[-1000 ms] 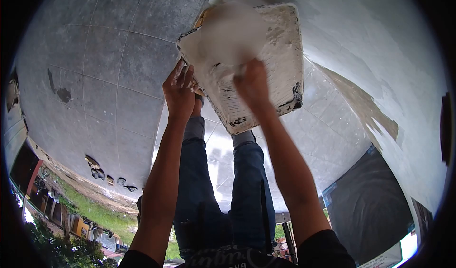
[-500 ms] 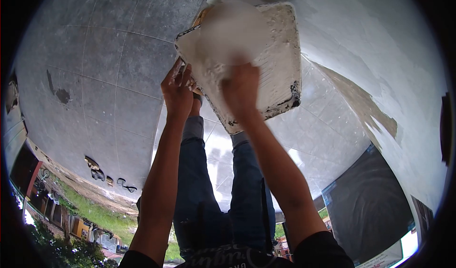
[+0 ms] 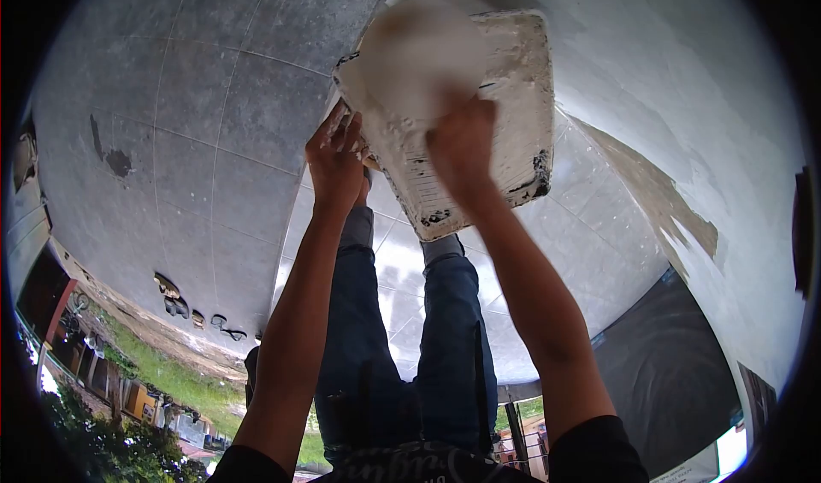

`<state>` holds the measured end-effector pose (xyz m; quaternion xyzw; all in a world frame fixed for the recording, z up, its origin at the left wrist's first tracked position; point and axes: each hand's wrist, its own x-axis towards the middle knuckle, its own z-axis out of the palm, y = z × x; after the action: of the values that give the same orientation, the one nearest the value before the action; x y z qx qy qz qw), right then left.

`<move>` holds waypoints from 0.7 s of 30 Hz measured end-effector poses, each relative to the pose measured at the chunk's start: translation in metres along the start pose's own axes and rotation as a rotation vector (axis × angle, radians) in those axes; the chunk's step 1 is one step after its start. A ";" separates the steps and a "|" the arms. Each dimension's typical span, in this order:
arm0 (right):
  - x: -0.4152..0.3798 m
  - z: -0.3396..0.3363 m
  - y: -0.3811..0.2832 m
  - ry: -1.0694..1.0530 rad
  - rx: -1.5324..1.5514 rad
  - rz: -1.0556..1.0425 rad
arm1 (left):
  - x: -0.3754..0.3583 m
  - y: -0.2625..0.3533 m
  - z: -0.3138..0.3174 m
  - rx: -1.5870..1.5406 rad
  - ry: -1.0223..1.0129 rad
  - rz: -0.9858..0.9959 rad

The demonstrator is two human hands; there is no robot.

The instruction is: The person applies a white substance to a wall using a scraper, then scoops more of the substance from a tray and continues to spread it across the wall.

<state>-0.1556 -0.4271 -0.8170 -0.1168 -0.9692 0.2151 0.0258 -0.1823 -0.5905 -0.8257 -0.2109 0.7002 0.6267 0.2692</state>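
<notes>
left hand (image 3: 336,160) half-curled at the edge of a smeared tray (image 3: 547,98), grip unclear; right hand (image 3: 466,149) curled over it, any hold blurred; tray likely stiff, slippery; best held by its edges

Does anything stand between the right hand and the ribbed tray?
Nothing visible does: the right hand is over the ribbed tray. A pale blur covers the area just beyond it, so contact there cannot be told.

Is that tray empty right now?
Not empty: a pale, lumpy coating covers much of the tray; ridges show near its lower end. How full, cannot tell: part of it is blurred.
</notes>
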 end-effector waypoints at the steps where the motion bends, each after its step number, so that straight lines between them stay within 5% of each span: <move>1: 0.007 -0.001 0.019 0.158 -0.035 -0.004 | 0.000 -0.001 -0.001 0.004 0.010 -0.002; 3: 0.031 -0.013 0.041 0.191 -0.120 0.113 | -0.001 -0.001 0.000 0.004 -0.011 0.015; 10: -0.014 0.025 -0.012 0.017 -0.151 -0.215 | 0.000 -0.001 0.001 -0.014 -0.006 -0.016; 15: 0.011 -0.002 0.027 -0.006 -0.104 -0.166 | 0.001 -0.002 -0.002 0.006 -0.019 -0.007; 17: 0.042 0.001 0.050 0.184 -0.111 -0.375 | 0.000 0.002 -0.001 0.041 -0.027 0.003; 21: 0.023 0.026 0.049 0.048 -0.174 -0.533 | -0.002 0.004 0.001 -0.030 -0.005 -0.040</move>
<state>-0.1699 -0.3894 -0.8609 0.1354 -0.9797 0.1138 0.0942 -0.1831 -0.5889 -0.8214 -0.2271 0.6859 0.6320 0.2803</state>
